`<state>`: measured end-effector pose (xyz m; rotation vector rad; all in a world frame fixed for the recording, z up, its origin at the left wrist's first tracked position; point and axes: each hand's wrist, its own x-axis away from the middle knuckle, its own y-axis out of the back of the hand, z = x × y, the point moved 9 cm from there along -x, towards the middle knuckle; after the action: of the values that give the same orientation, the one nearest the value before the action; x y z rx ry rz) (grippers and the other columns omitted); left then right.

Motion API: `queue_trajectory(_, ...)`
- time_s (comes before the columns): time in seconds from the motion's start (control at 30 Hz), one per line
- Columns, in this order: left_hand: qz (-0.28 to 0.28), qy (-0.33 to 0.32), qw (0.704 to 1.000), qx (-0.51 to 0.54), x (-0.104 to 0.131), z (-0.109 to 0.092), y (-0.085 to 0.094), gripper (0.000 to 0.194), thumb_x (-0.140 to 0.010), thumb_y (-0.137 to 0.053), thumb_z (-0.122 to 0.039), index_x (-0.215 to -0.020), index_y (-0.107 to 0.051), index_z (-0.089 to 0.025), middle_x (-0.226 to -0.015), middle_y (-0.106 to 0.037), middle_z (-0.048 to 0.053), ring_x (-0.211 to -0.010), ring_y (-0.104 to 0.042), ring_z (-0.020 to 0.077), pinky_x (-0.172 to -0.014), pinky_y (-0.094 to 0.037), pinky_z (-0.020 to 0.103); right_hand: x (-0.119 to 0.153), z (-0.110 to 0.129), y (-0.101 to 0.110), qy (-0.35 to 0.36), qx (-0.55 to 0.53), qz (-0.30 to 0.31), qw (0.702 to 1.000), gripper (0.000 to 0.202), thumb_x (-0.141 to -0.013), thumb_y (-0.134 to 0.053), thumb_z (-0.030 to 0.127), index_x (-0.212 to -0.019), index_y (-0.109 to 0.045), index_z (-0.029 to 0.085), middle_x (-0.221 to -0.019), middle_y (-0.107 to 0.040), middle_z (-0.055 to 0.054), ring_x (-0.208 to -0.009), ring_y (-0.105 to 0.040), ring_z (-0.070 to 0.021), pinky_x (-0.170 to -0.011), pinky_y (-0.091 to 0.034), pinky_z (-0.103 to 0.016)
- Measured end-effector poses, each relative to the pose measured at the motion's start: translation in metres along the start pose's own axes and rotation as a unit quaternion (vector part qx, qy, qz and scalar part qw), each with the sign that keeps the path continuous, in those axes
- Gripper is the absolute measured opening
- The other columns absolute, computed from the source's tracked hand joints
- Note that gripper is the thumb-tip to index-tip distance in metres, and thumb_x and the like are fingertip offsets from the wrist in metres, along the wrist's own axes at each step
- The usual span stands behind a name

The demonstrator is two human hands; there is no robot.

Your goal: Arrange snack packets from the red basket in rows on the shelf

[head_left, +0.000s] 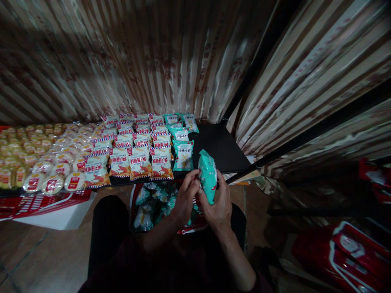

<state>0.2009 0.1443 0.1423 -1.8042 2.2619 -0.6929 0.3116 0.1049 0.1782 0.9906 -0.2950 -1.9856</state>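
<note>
A puffy teal snack bag is held upright between my two hands, just in front of the black shelf. My right hand is closed around its lower right side. My left hand grips its left edge with the fingertips. Below my left hand is a red basket with several teal snack bags in it. On the shelf, a column of teal snack bags lies beside rows of white and orange snack bags.
Round wrapped pastries and small yellow wrapped cakes fill the shelf's left part. Striped curtains hang behind. A black metal post rises at the shelf's right end. Red packages lie at lower right.
</note>
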Motion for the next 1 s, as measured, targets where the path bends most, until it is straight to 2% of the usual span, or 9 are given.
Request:
queue_trajectory(0.23, 0.045, 0.005, 0.999, -0.017, -0.003, -0.002, -0.022, 0.041, -0.087, -0.052, -0.039, -0.125, -0.055, -0.022, -0.132, -0.057, 0.006, -0.123, -0.05, 0.0222, -0.105, -0.038, 0.033, 0.005, -0.039, 0.009, -0.168, -0.093, -0.023, 0.981, 0.063, -0.081, -0.059, 0.045, -0.137, -0.044, 0.019, -0.131, -0.057, -0.014, -0.119, -0.055, -0.0296, -0.096, -0.045, -0.045)
queue_trajectory(0.37, 0.05, 0.006, 0.998, -0.025, -0.007, 0.002, -0.026, 0.043, -0.085, -0.055, -0.04, -0.125, -0.056, -0.023, -0.135, -0.055, 0.007, -0.122, -0.052, 0.0247, -0.106, -0.038, 0.037, 0.005, -0.05, 0.012, -0.203, -0.133, -0.041, 0.969, 0.061, -0.081, -0.058, 0.046, -0.135, -0.047, 0.02, -0.132, -0.056, -0.012, -0.123, -0.051, -0.0297, -0.099, -0.043, -0.044)
queue_trajectory(0.5, 0.048, -0.011, 0.997, -0.063, -0.011, 0.006, -0.025, 0.044, -0.085, -0.056, -0.037, -0.126, -0.055, -0.022, -0.137, -0.052, 0.009, -0.124, -0.049, 0.0262, -0.107, -0.036, 0.04, 0.004, -0.057, 0.012, -0.233, -0.184, -0.051, 0.954, 0.059, -0.081, -0.058, 0.048, -0.132, -0.051, 0.02, -0.127, -0.06, -0.011, -0.118, -0.055, -0.029, -0.096, -0.044, -0.042)
queue_trajectory(0.67, 0.053, -0.062, 0.987, -0.135, -0.014, 0.0, -0.026, 0.039, -0.086, -0.053, -0.027, -0.124, -0.057, -0.023, -0.139, -0.05, 0.007, -0.129, -0.044, 0.0243, -0.11, -0.031, 0.039, 0.007, -0.07, 0.009, -0.295, -0.216, -0.045, 0.93, 0.059, -0.08, -0.057, 0.05, -0.129, -0.055, 0.017, -0.118, -0.065, -0.011, -0.103, -0.062, -0.0288, -0.088, -0.048, -0.041)
queue_trajectory(0.83, 0.052, -0.092, 0.973, -0.206, -0.018, -0.001, -0.031, 0.045, -0.082, -0.052, -0.017, -0.127, -0.055, -0.024, -0.141, -0.046, 0.007, -0.132, -0.039, 0.0228, -0.111, -0.031, 0.039, 0.007, -0.084, 0.0, -0.32, -0.265, -0.03, 0.909, 0.053, -0.083, -0.054, 0.048, -0.126, -0.057, 0.017, -0.105, -0.071, -0.011, -0.085, -0.067, -0.0263, -0.07, -0.053, -0.036)
queue_trajectory(1.0, 0.043, -0.132, 0.957, -0.254, -0.026, -0.001, -0.038, 0.048, -0.08, -0.052, -0.013, -0.127, -0.056, -0.023, -0.141, -0.045, 0.008, -0.133, -0.04, 0.0231, -0.113, -0.031, 0.037, 0.0, -0.104, -0.003, -0.351, -0.323, -0.058, 0.877, 0.055, -0.078, -0.06, 0.049, -0.123, -0.058, 0.017, -0.103, -0.071, -0.009, -0.084, -0.068, -0.024, -0.066, -0.054, -0.032)
